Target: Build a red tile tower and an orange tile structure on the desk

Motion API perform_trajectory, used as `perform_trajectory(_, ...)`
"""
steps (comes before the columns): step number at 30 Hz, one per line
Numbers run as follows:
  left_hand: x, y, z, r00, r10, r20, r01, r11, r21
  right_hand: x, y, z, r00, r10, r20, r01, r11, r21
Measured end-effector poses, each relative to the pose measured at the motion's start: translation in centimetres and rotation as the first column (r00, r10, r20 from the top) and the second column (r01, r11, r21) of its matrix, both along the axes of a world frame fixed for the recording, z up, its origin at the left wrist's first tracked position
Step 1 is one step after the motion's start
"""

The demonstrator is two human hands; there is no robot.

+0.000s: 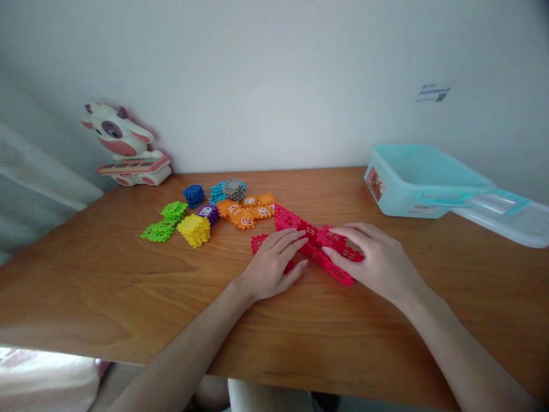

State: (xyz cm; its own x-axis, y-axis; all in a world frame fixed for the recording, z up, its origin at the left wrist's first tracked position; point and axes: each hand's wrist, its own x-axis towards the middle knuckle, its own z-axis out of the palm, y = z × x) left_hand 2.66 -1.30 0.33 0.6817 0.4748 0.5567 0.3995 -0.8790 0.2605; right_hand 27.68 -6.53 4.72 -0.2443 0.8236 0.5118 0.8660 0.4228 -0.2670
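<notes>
Red interlocking plastic tiles [319, 240] lie joined in a flat spread at the middle of the wooden table [107, 286]. My left hand [274, 263] rests flat on their left part, fingers stretched out and pressing down. My right hand [373, 254] lies over their right part, fingers extended along the tiles and touching them. Neither hand lifts a piece.
Orange tiles [246, 212], a yellow block [195, 230], green tiles [165, 223], blue [194, 194], purple [209, 213], teal and grey pieces [231, 189] sit behind left. A cow toy [124, 146] stands by the wall. A teal box [416, 180] and its lid [506, 214] are at right.
</notes>
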Motion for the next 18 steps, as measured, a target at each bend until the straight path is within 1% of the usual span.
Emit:
perform_trajectory(4, 0.0, 0.2, -0.1, 1.000, -0.004, -0.024, 0.004, 1.000, -0.004, -0.7, -0.3, 0.0, 0.999, -0.004, 0.052, 0.005, 1.000, -0.023)
perform_trajectory(8, 0.0, 0.2, -0.2, 1.000, -0.005, -0.025, 0.005, 1.000, -0.020, -0.9, -0.2, -0.4, 0.996, -0.007, 0.086, 0.011, 0.998, -0.054)
perform_trajectory(13, 0.0, 0.2, -0.3, 0.999, -0.016, -0.031, 0.015, 1.000, -0.028, -0.8, -0.1, -1.0, 0.998, 0.015, 0.059, -0.011, 0.997, -0.077)
perform_trajectory(18, 0.0, 0.2, -0.4, 0.999, -0.040, -0.027, 0.040, 0.999, -0.030, -1.0, 0.0, -1.0, 0.998, 0.042, 0.055, -0.038, 0.997, -0.069)
